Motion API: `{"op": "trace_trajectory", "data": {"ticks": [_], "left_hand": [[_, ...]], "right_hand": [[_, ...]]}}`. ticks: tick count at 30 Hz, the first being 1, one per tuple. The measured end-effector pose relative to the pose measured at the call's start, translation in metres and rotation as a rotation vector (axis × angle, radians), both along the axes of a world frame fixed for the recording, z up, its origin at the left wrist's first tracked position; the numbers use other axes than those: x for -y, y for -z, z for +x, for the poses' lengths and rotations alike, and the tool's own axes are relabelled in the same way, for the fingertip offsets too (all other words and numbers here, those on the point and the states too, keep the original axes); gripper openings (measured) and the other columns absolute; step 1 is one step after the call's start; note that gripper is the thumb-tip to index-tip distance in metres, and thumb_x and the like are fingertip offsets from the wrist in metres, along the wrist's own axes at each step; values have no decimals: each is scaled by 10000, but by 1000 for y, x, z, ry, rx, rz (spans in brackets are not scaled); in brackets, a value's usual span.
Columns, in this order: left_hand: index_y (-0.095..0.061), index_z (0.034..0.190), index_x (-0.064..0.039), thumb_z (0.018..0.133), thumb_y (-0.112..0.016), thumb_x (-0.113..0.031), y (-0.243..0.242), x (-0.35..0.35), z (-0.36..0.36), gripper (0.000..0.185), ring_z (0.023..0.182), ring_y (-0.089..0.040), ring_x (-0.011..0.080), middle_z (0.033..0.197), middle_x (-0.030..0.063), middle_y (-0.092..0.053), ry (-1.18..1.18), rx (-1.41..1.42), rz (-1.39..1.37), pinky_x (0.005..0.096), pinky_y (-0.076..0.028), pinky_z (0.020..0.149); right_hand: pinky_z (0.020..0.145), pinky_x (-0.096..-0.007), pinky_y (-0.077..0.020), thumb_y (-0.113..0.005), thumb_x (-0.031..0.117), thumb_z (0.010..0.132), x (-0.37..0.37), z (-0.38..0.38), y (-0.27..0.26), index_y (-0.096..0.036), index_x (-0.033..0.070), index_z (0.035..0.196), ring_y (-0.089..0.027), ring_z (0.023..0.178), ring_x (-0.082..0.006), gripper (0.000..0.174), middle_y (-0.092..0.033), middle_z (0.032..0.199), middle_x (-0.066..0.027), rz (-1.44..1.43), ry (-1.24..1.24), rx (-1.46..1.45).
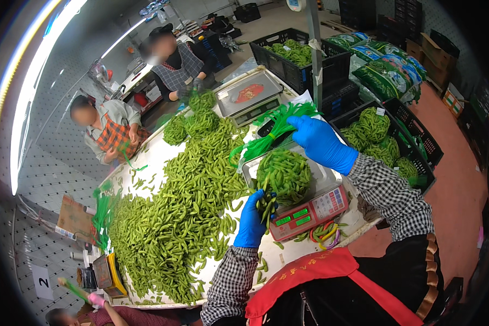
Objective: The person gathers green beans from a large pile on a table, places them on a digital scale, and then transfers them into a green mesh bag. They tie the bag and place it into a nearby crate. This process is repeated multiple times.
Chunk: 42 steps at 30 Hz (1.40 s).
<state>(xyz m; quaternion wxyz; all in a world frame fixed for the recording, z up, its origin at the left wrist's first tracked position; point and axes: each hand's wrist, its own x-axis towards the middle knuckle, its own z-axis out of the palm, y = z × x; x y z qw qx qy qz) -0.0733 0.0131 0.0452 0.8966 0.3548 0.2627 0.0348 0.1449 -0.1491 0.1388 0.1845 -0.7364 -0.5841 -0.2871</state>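
My left hand, in a blue glove, is closed around several green soybean pods beside the scale. A green mesh bag filled with pods rests on the metal pan of a red digital scale with lit displays. Above the pan, my right hand, also gloved in blue, is at the end of a bundle of green mesh bags tied with a band; whether its fingers grip the mesh cannot be told. A large heap of loose pods covers much of the white table to the left.
Black crates with filled mesh bags stand at the right, another crate of pods beyond a metal post. A second scale lies at the table's far end. Co-workers stand along the left and far sides. Coloured rings lie below the red scale.
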Motion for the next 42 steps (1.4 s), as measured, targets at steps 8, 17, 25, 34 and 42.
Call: {"op": "trace_trajectory", "data": {"ticks": [8,17,25,34,42], "left_hand": [[-611,1142,-27,924,-589,-347,-36,18,-1,387,857,-679,258,1053,144,-685,101,5,57,359,-542,630],[-549,1232,-3,932,-554,-338,-70,32,-16,450,850,-668,258,1089,162,-658,171,149,127,316,-522,594],[-491,1305,-4,939,-514,-392,-120,30,-22,534,798,-603,185,1065,122,-621,23,333,146,274,-486,555],[-565,1199,-24,955,-508,-434,-134,22,47,481,811,-644,200,1030,122,-655,59,413,-14,283,-513,607],[-606,1126,-63,939,-548,-400,-108,4,107,390,820,-658,207,962,86,-679,-145,451,-68,303,-507,560]], "right_hand": [[755,-276,-517,-625,51,894,-24,-13,3,-591,58,1269,-583,829,-151,377,-566,952,-59,391,-134,-944],[628,-183,-452,-543,-93,792,-35,-26,6,-465,131,1424,-498,725,-41,676,-547,983,-4,559,-304,-1434],[622,-182,-404,-542,-69,820,-23,-24,12,-361,176,1496,-414,665,-48,742,-545,1036,-15,337,-166,-1150],[694,-232,-488,-714,80,819,-35,-27,26,-366,100,1476,-526,767,-119,744,-523,1152,-115,391,-100,-1014],[657,-199,-445,-566,-84,810,-28,-45,16,-248,138,1535,-445,713,-52,822,-494,1402,-21,289,-308,-1572]]}}
